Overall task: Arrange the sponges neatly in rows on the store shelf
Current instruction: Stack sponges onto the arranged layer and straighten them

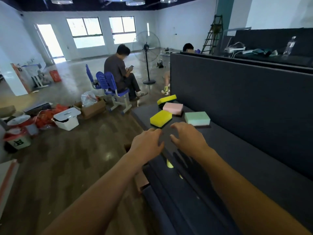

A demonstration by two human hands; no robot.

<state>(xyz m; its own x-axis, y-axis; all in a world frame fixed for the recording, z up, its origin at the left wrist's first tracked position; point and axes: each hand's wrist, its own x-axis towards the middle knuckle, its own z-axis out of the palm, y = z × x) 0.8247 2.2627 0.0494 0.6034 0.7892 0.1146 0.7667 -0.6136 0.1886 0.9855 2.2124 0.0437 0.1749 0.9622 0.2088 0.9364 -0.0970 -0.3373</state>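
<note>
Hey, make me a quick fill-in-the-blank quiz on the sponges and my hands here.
1. The shelf holds ____ sponges in plain view.
2. Between the far yellow sponge and the near yellow sponge lies a ____ sponge.
3. The sponge just beyond the right hand is pale ____.
4. The left hand is open and holds ____.
Missing words: four; pink; green; nothing.

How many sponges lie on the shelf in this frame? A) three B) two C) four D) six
C: the shelf bears a far yellow sponge, a pink sponge, a near yellow sponge and a green sponge.
</note>
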